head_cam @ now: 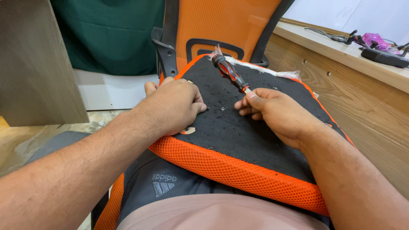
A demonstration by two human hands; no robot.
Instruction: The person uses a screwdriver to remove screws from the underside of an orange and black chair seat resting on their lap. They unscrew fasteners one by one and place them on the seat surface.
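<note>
The seat cushion (238,127) is being steadied underside-up by the flattened left hand (172,106) while a red-and-black screwdriver (230,72) is being pinched in the right hand (277,113), so the tip likely needs seating in 1 fastener next.

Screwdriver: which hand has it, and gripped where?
The right hand pinches the red-and-black screwdriver low, near the shaft end of its handle; the handle sticks up free.

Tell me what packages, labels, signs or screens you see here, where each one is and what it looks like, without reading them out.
Printed logo: pale grey mark on the dark shorts, bottom centre, below the orange-edged seat cushion.
Clear plastic wrapping: crumpled along the cushion's far edge, by the chair back.
Pink wrapper or bag: small and crumpled, on the wooden ledge at top right; too small to tell more.
No signs or screens show.
</note>
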